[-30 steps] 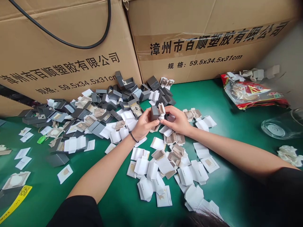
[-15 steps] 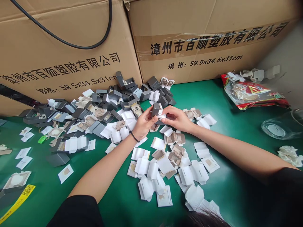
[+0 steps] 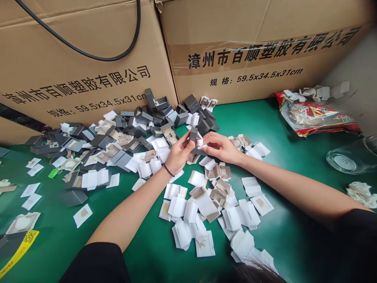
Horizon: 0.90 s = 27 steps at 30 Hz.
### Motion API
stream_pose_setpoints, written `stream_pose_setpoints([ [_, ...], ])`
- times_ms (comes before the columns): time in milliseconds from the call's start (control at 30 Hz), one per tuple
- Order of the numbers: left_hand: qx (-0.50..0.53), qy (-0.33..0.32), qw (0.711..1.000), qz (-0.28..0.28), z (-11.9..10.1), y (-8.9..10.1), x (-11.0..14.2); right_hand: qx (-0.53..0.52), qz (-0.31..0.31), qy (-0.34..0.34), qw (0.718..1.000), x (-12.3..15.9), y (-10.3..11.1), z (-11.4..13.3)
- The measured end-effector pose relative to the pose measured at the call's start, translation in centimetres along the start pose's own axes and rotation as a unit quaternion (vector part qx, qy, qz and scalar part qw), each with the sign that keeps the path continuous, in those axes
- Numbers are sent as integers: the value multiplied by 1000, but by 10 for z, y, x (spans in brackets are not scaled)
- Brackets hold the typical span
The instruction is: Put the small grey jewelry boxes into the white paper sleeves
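My left hand (image 3: 178,155), with a dark band at its wrist, grips a small dark grey box (image 3: 193,134) that stands open. A white paper insert (image 3: 200,141) shows inside the box. The bent fingers of my right hand (image 3: 223,147) close on this insert from the right; their tips are partly hidden. Below my hands lies a spread of loose white and brown folded inserts (image 3: 177,207). To the left, a heap of dark grey boxes (image 3: 101,142) is mixed with more white pieces.
Two large cardboard cartons (image 3: 235,23) stand along the back, with a black cable (image 3: 118,58) hanging before the left one. On the right are a red plastic bag (image 3: 318,114), a clear container (image 3: 343,162) and crumpled paper (image 3: 361,193). A yellow strip (image 3: 22,251) lies front left.
The dark grey box has turned in my left hand and is opened wider, so more of the white insert shows. Both hands stay in nearly the same place.
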<state>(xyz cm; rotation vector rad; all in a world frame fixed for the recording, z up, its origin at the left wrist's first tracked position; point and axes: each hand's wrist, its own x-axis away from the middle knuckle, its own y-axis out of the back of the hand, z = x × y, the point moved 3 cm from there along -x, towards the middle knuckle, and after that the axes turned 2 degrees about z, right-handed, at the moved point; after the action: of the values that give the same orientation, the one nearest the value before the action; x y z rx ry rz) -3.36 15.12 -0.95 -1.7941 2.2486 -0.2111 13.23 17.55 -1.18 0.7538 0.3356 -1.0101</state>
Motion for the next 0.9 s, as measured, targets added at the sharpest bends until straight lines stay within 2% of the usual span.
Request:
stream_pose_setpoints([
  [200,5,1,1000,-1,0,-1,0,79,-4,60,995,0,1,6],
  [467,26,2,1000,-10,2,2,-2,189,-30,169,967,3,1,9],
  [700,34,4,999,-18,1,0,-2,224,-59,173,957,6,-2,8],
  [900,39,-19,999,-26,1,1,-1,221,-81,210,949,5,-1,13],
])
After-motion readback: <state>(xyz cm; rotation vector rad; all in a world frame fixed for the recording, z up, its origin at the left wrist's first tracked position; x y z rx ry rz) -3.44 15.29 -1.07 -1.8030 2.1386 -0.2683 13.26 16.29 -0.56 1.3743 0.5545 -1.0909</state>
